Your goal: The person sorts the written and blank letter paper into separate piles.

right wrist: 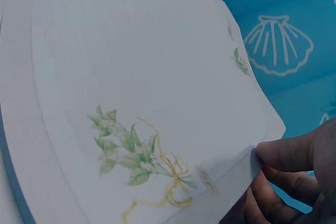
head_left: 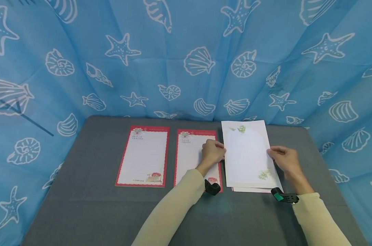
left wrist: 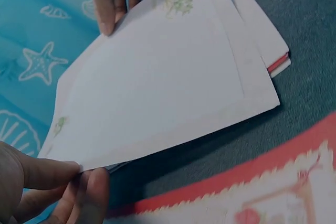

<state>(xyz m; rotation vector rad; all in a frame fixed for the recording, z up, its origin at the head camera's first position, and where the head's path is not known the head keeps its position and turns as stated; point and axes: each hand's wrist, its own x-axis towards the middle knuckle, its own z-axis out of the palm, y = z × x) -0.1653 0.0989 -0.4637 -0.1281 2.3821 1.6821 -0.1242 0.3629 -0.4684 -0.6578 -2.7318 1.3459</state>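
Observation:
Both hands hold a white sheet of letter paper (head_left: 247,157) with green leaf sprigs printed near its top and bottom. My left hand (head_left: 212,152) pinches its left edge between thumb and fingers; the thumb shows on top in the left wrist view. At the opposite edge my right hand (head_left: 285,160) grips the paper, thumb above and fingers beneath in the right wrist view. The sheet (left wrist: 152,77) bows slightly between them, raised over a paper stack (left wrist: 262,35) with a red layer. Most of that stack is hidden under the sheet.
Two red-bordered writing pads, a left pad (head_left: 144,153) and a middle pad (head_left: 186,160), lie on the dark grey table (head_left: 81,177). My left forearm crosses the middle pad's lower part. A blue seashell-print curtain (head_left: 173,68) hangs behind the table and at both sides.

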